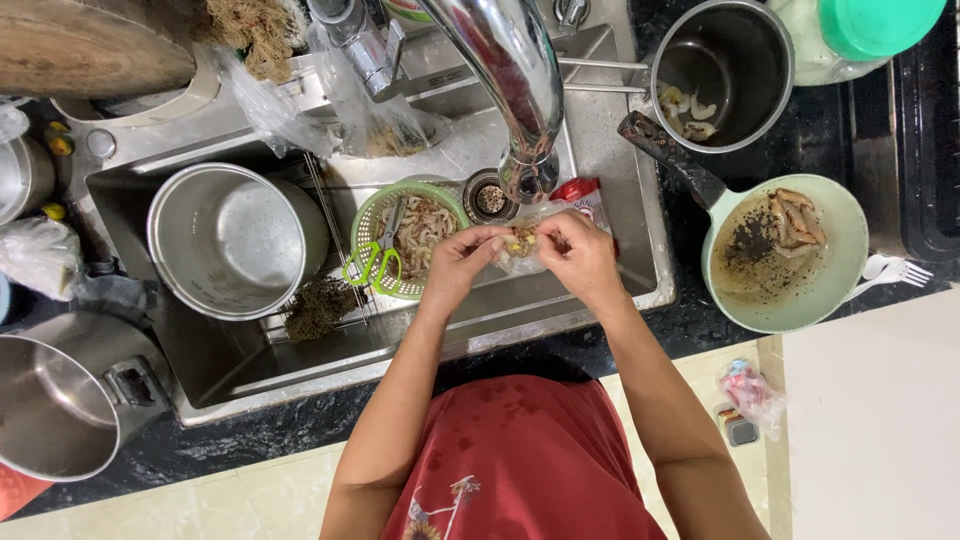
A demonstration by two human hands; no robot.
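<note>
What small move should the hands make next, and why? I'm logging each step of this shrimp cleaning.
Probably drop the cleaned piece into the green basket. Both the left hand and right hand pinch a small shrimp over the sink, and the basket beside them already holds similar pieces.

You have one green basket [372,222], one pair of green-handled scissors [375,262], three steel pots [232,240] [728,60] [55,405], one pale green pan [790,255], one white fork [895,273], two hands.
</note>
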